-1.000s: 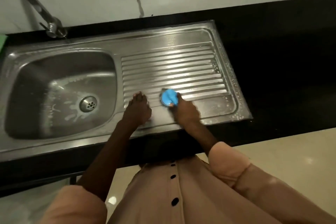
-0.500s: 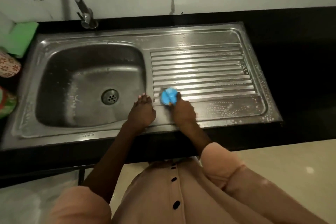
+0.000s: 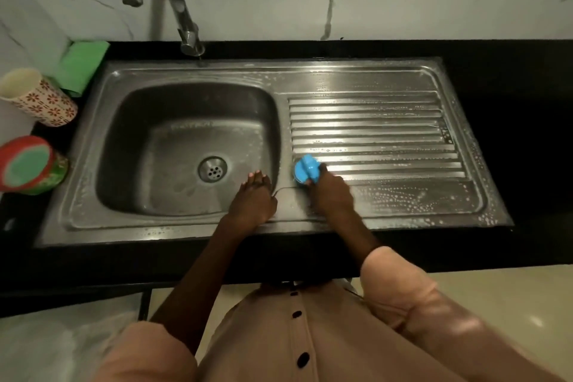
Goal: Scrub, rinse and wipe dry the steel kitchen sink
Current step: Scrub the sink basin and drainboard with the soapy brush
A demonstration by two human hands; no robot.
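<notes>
Set in the black counter [image 3: 511, 133], one steel sink [image 3: 356, 80] has bare ribbed drainboard to the right. Left hand [image 3: 252, 200] lies flat-fingered on the basin's near rim; right hand [image 3: 330, 192] grips one blue scrubber [image 3: 305, 169] at the drainboard's left edge. Two cups [image 3: 37, 96] stand left.

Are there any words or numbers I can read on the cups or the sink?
No readable text.
Flowered cup: red flower pattern, no words.
Red and green cup: print too blurred to tell.
Sink: a faint mark on the basin's back wall, too blurred to read.
</notes>
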